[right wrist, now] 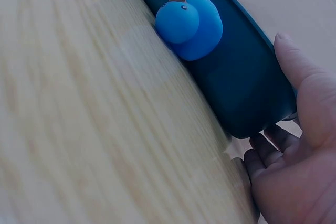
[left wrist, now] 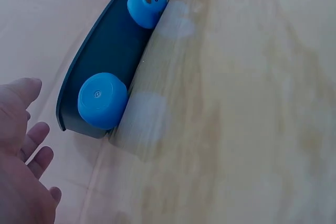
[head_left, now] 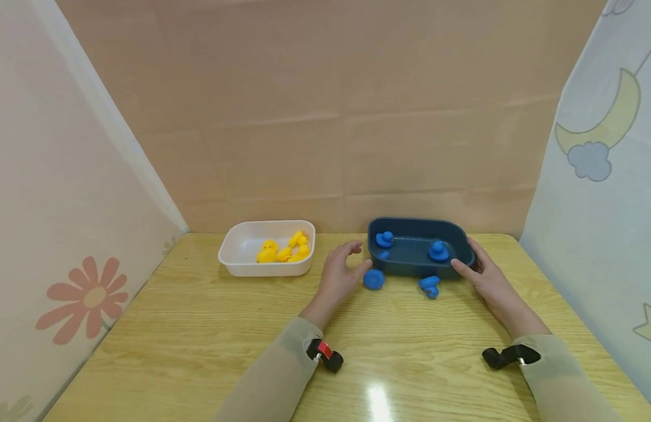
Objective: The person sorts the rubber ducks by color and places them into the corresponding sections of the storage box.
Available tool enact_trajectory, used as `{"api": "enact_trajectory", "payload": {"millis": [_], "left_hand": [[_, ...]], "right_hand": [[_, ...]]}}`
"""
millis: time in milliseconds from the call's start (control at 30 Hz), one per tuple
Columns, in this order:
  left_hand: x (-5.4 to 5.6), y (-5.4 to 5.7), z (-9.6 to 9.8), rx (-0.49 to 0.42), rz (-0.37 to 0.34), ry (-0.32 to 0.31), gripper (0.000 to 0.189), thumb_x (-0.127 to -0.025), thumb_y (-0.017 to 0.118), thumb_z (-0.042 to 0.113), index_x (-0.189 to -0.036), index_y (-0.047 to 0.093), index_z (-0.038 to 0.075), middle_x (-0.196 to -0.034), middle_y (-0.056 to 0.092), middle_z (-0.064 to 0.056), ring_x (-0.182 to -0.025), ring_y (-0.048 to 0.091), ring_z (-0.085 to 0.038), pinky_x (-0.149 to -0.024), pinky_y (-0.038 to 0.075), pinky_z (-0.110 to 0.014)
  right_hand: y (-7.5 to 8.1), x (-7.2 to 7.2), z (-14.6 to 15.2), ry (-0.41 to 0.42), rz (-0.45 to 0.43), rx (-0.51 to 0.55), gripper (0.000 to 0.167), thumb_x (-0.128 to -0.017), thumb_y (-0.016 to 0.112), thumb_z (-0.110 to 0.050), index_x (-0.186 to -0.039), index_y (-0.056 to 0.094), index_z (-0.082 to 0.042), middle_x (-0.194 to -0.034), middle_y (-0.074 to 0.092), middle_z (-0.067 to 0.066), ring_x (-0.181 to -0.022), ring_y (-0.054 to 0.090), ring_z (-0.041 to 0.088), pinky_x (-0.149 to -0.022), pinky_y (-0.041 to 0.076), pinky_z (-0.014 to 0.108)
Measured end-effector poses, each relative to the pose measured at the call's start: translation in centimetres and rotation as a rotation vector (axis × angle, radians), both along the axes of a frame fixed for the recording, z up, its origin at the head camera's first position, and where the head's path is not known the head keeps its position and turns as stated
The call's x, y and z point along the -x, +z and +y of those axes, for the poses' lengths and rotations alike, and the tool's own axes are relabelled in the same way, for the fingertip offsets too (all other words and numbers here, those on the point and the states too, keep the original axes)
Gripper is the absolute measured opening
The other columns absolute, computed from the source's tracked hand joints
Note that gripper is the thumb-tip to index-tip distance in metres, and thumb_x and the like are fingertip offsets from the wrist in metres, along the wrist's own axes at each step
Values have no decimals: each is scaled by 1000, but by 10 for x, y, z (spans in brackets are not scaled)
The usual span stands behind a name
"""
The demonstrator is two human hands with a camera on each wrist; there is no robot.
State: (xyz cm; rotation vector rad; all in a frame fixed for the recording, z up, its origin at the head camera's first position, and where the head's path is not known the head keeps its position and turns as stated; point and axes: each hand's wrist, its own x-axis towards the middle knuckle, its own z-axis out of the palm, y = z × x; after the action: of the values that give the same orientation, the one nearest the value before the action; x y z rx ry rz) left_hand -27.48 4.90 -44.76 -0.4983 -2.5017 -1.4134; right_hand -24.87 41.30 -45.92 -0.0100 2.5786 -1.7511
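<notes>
A dark blue bin (head_left: 417, 271) stands at the back right of the table. Two blue rubber ducks (head_left: 438, 251) and a partly hidden blue piece lie inside it. In front of it, one duck (head_left: 374, 279) shows its round base, and another duck (head_left: 429, 286) lies tipped over. My left hand (head_left: 340, 272) hovers beside the bin's left end, fingers loosely bent and holding nothing; the left wrist view shows a gap to the bin. Around the right end curls my right hand (head_left: 488, 281), its thumb (right wrist: 294, 61) at the rim and its fingers against the end wall.
Left of my left hand, a white bin (head_left: 267, 269) holds several yellow ducks (head_left: 268, 252). A tan backdrop (head_left: 262, 117) rises behind the wooden table (head_left: 198, 328). Patterned cloth walls (head_left: 594, 234) flank both sides.
</notes>
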Motion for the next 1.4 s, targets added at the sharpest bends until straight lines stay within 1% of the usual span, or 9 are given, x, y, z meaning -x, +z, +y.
{"api": "enact_trajectory", "payload": {"millis": [233, 433, 533, 633, 800, 1033, 1167, 1400], "left_hand": [[-4, -7, -2, -15, -80, -36, 55, -104, 83, 28, -152, 65, 11, -142, 72, -2, -137, 59, -29, -118, 48, -49], [-3, -15, -3, -19, -78, -91, 56, -103, 83, 28, -152, 64, 8, -145, 70, -5, -138, 59, -32, -118, 48, -49], [-3, -17, -3, -10, -86, -119, 56, -103, 83, 28, -152, 64, 9, -147, 70, -4, -138, 58, -33, -118, 48, -49], [-3, -17, -3, 16, -99, -132, 56, -103, 83, 30, -153, 64, 11, -149, 68, -2, -139, 58, -32, -119, 47, -48], [-4, -18, -3, 69, -98, -149, 59, -101, 85, 30, -154, 63, 14, -150, 67, -1, -140, 58, -29, -122, 44, -49], [-4, -20, -4, 125, -79, -161, 62, -98, 89, 29, -152, 64, 14, -148, 69, -3, -139, 60, -28, -124, 39, -52], [-5, -19, -4, 148, -87, -160, 60, -99, 88, 31, -151, 66, 13, -145, 71, -2, -136, 61, -28, -124, 37, -53], [-4, -21, -5, 178, -91, -162, 55, -101, 85, 29, -150, 66, 13, -140, 73, -1, -131, 63, -24, -123, 38, -52]], "right_hand": [[-1, -1, 0, 0, -9, 3, 99, -114, 63, -43, -176, -12, -27, -183, -11, 13, -166, 0, 49, -131, 8, 68], [1, 0, 1, 3, -9, 3, 98, -115, 62, -44, -176, -13, -29, -183, -12, 12, -166, -2, 50, -131, 6, 69], [1, 0, 1, 4, -9, 4, 98, -114, 62, -43, -176, -13, -28, -183, -11, 12, -166, -2, 49, -131, 6, 68], [2, 0, 1, 3, -10, 8, 99, -114, 62, -43, -176, -13, -28, -183, -11, 12, -166, -2, 48, -132, 6, 68], [2, 0, 0, 2, -10, 4, 98, -115, 62, -43, -176, -13, -30, -183, -10, 12, -166, -1, 48, -132, 6, 68], [0, 2, 0, 6, -5, -2, 98, -115, 62, -43, -176, -13, -30, -183, -11, 11, -166, -1, 47, -132, 7, 68], [1, 1, 0, 6, 0, 3, 97, -115, 62, -42, -176, -12, -30, -183, -11, 11, -167, -1, 46, -132, 8, 67], [2, 0, -1, 5, -4, 2, 99, -114, 63, -43, -177, -13, -27, -183, -11, 12, -166, -1, 48, -131, 7, 69]]}}
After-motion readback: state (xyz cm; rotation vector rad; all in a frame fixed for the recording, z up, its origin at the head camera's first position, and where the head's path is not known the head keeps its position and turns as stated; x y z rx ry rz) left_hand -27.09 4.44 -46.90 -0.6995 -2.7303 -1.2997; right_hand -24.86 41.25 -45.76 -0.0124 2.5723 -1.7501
